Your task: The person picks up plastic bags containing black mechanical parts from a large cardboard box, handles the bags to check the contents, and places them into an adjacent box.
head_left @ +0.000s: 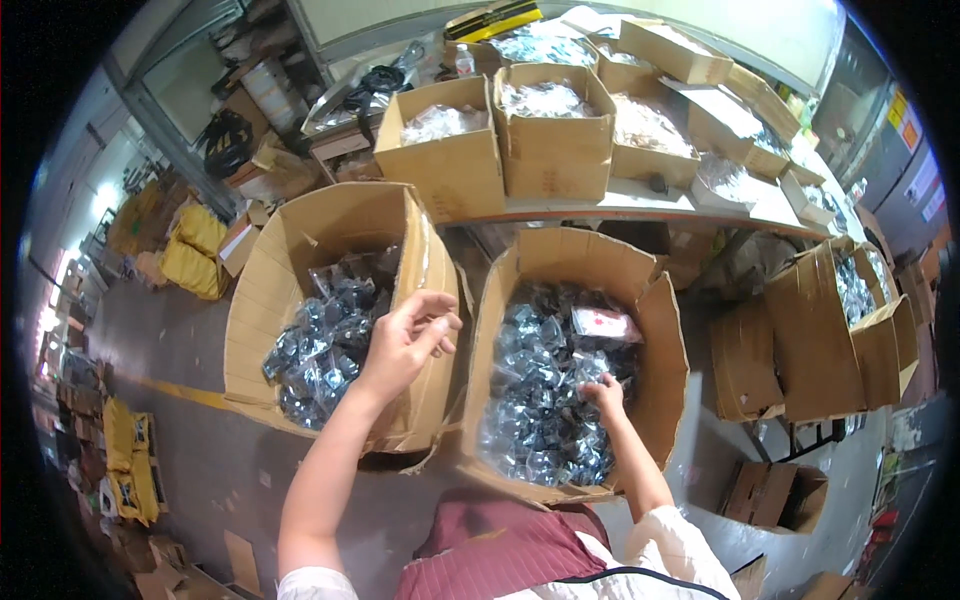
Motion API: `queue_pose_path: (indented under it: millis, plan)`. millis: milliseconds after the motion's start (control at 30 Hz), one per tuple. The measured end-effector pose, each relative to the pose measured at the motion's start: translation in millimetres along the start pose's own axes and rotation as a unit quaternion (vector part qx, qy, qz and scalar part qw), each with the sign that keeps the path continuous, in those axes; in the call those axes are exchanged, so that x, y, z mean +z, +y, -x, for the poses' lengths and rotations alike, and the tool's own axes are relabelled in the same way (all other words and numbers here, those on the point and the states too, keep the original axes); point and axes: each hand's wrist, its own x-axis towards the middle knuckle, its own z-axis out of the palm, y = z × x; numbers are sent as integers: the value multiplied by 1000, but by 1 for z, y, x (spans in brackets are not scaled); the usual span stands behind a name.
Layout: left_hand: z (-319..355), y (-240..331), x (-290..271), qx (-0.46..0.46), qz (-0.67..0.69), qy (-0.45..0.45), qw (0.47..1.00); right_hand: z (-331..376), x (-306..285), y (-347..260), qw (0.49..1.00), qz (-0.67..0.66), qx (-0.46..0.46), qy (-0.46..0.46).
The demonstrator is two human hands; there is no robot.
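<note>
Cardboard box (660, 330): right hand (606, 396) inside, left hand (405, 340) outside.

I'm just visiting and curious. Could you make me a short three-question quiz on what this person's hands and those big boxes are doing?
1. True or false: the right hand is down in the right-hand floor box among clear packets of dark parts.
2. Where is the left hand? A) on the table B) raised above the left-hand floor box C) on the floor
3. What stands in a row on the table behind?

Key: 1 true; 2 B; 3 open cardboard boxes of clear bags.
</note>
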Motion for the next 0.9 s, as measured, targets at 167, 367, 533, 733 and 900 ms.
queue_pose_path:
  millis: [167,367,533,733,900]
  plan:
    - [4,-16,-12,2,-163,-99,982,103,78,-83,954,42,-277,-103]
    - [7,-15,-15,-41,-52,-187,980,214,145,-170,728,256,-622,-129]
    - [13,-3,-18,-20,143,-195,970,255,181,-183,683,280,-648,-187]
    - [18,-3,-26,67,143,-121,980,268,195,-181,657,317,-656,-197]
    - [21,8,-33,48,209,-99,972,272,197,-185,648,295,-675,-192]
